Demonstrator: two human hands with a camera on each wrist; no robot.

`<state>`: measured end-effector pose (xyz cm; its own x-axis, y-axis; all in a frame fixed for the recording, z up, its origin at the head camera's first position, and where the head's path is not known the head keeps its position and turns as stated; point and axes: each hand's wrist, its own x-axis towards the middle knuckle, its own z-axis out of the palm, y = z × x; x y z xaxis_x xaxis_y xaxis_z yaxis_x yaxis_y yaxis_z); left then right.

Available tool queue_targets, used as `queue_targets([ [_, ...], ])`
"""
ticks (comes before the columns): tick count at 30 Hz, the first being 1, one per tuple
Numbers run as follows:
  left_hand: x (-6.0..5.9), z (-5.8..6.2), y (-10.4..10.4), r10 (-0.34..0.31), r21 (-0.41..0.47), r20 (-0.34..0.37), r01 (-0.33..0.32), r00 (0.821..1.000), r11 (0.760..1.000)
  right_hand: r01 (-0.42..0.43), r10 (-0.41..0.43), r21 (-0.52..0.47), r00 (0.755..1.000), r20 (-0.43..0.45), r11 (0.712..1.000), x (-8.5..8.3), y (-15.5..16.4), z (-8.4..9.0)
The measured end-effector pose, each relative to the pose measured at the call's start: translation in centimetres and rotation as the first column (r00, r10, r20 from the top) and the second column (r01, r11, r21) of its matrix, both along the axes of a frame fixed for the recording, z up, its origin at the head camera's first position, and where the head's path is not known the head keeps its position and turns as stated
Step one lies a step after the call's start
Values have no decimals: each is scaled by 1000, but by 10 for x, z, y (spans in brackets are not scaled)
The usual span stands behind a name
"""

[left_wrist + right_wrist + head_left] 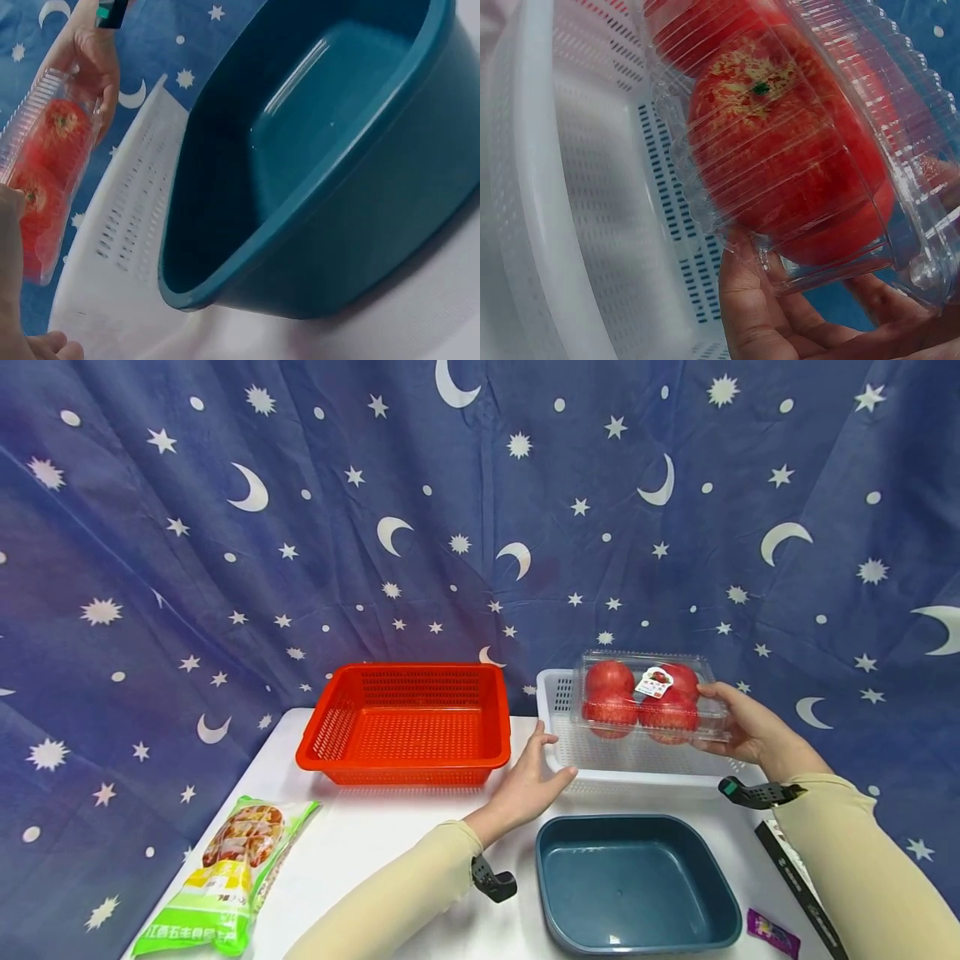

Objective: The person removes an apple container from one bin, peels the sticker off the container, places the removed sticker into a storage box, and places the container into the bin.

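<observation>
A clear plastic box of red apples (611,697) is held up over the white basket (630,777) in the head view, tilted toward me. My right hand (750,727) grips the right end of this box; the right wrist view shows fingers (754,311) under its end, against the clear plastic. A white label lies on the lid. My left hand (525,785) is at the front left corner of the white basket, fingers extended and thumb apart, holding nothing. Whether it touches the rim I cannot tell.
An orange-red basket (405,772) stands at the back left. A dark teal basin (637,893) sits in front of the white basket. A green food bag (232,877) lies at the left, with a purple packet (772,933) and a long black box (798,885) at the right.
</observation>
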<state>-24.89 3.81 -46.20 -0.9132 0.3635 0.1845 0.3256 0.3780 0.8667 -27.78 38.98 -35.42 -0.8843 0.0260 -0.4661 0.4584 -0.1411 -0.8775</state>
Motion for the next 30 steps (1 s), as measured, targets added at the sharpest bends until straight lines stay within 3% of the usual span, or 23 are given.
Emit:
queue_targets([
  [10,19,19,-19,15,30,4,-15,1000,999,-44,44,-15,999,-19,999,12,-14,6],
  [18,25,31,-46,-46,194,2,45,999,980,-110,109,-11,992,-58,994,27,-41,13],
  [25,28,47,-75,-18,184,67,5,998,983,-202,193,-82,976,-101,976,40,-63,16],
  [30,29,56,-90,-40,267,150,-2,988,964,-272,263,-50,955,-138,961,53,-80,14],
])
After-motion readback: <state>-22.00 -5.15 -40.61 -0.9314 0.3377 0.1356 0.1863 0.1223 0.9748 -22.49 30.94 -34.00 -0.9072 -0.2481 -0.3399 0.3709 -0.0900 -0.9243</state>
